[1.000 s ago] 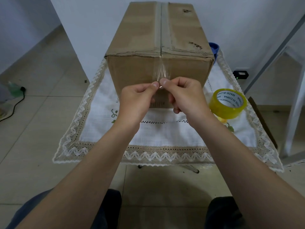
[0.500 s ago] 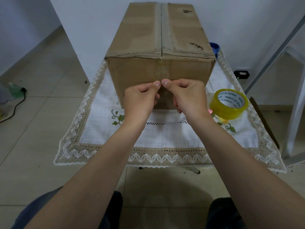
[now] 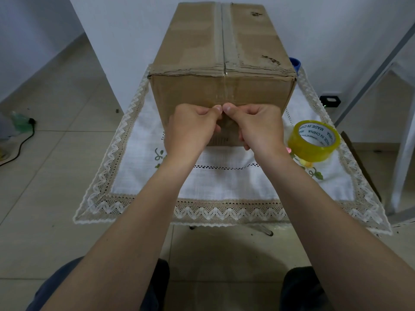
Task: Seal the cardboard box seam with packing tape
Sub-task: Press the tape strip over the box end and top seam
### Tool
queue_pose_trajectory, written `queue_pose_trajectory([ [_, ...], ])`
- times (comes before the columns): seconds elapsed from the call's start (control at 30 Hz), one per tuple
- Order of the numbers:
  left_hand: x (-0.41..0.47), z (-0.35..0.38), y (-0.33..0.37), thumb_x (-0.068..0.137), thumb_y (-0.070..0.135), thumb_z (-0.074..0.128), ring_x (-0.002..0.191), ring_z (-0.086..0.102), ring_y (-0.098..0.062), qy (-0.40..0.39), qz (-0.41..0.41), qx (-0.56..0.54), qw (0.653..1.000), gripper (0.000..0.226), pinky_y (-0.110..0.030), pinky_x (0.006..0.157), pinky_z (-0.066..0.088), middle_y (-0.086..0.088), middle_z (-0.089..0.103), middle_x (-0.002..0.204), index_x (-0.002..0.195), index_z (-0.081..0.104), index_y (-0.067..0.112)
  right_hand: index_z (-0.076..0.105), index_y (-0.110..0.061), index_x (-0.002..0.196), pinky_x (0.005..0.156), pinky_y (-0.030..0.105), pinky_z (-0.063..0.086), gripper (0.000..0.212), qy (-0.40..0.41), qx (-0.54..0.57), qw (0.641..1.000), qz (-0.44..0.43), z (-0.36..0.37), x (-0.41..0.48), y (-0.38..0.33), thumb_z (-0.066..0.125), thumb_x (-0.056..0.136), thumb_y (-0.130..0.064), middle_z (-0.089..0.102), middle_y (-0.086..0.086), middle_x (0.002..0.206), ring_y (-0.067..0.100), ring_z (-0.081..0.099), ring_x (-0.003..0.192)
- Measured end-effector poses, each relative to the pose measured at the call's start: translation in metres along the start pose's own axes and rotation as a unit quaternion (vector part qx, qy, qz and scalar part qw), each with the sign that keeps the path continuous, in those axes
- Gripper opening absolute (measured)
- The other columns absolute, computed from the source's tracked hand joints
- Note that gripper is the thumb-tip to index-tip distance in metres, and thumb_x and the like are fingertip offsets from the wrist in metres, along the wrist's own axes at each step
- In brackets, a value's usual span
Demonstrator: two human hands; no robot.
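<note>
A brown cardboard box stands on a table covered by a white lace-edged cloth. Its top seam runs away from me under a clear tape strip that folds over the near edge and down the front face. My left hand and my right hand meet thumb to thumb at the strip's lower end, fingers curled, holding it against the front face. A yellow tape roll lies on the cloth to the right of my right hand.
A blue object peeks out behind the box's right corner. A black device sits by the wall, and white frame legs stand at the right. A black cable trails on the tiled floor at the left.
The tape end hung loose and away from the box front a second ago. Both hands have moved forward, and the strip now lies flat against the front face.
</note>
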State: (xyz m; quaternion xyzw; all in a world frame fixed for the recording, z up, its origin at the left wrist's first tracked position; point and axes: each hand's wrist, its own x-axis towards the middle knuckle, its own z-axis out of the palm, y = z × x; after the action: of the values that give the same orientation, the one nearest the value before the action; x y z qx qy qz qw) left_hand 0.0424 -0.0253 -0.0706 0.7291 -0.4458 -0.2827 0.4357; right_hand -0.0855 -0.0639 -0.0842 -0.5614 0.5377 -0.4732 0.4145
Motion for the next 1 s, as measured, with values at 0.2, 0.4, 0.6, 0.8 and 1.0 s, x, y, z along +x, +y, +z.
queue_pose_trajectory([
  [0.2, -0.006, -0.018, 0.019, 0.098, 0.056, 0.056, 0.057, 0.067, -0.012, 0.048, 0.162, 0.128, 0.977, 0.055, -0.037, 0.071, 0.057, 0.004, 0.071, 0.055, 0.063, 0.077, 0.019, 0.076, -0.018, 0.066, 0.037, 0.019, 0.035, 0.031, -0.011, -0.008, 1.0, 0.011, -0.002, 0.0, -0.003, 0.081, 0.088, -0.039, 0.052, 0.003, 0.04, 0.01, 0.042, 0.03],
  [0.4, 0.016, -0.017, 0.032, 0.092, 0.046, 0.068, 0.113, 0.061, -0.021, 0.206, 0.395, 0.149, 0.883, 0.027, -0.029, 0.097, 0.035, 0.012, 0.076, 0.109, 0.112, 0.079, 0.032, 0.07, -0.021, 0.057, 0.038, 0.019, 0.035, 0.037, -0.024, -0.008, 0.999, 0.018, -0.006, -0.001, -0.004, 0.082, 0.088, -0.038, 0.052, 0.002, 0.039, 0.013, 0.04, 0.029],
  [0.6, 0.029, -0.011, 0.031, 0.096, 0.054, 0.061, 0.14, 0.05, -0.014, 0.103, 0.347, 0.197, 0.911, 0.033, -0.048, 0.12, 0.019, 0.024, 0.067, 0.137, 0.125, 0.073, 0.044, 0.072, -0.019, 0.065, 0.038, 0.021, 0.033, 0.032, -0.059, -0.005, 0.998, 0.035, -0.014, -0.004, -0.008, 0.081, 0.089, -0.038, 0.049, -0.002, 0.037, 0.017, 0.038, 0.03],
  [0.8, 0.037, -0.013, 0.03, 0.096, 0.055, 0.062, 0.139, 0.048, -0.007, 0.093, 0.341, 0.184, 0.917, 0.027, -0.03, 0.102, 0.015, 0.03, 0.067, 0.132, 0.12, 0.073, 0.05, 0.081, -0.014, 0.08, 0.041, 0.023, 0.037, 0.028, -0.104, -0.016, 0.993, 0.062, -0.026, -0.009, -0.016, 0.082, 0.086, -0.041, 0.048, -0.002, 0.04, 0.016, 0.039, 0.037],
  [1.0, 0.041, -0.015, 0.029, 0.094, 0.055, 0.064, 0.137, 0.048, -0.004, 0.084, 0.336, 0.161, 0.924, 0.024, -0.029, 0.095, 0.013, 0.033, 0.068, 0.126, 0.116, 0.073, 0.053, 0.081, -0.015, 0.081, 0.041, 0.023, 0.039, 0.027, -0.105, -0.017, 0.993, 0.056, -0.026, -0.008, -0.014, 0.082, 0.087, -0.042, 0.049, -0.001, 0.04, 0.017, 0.04, 0.037],
])
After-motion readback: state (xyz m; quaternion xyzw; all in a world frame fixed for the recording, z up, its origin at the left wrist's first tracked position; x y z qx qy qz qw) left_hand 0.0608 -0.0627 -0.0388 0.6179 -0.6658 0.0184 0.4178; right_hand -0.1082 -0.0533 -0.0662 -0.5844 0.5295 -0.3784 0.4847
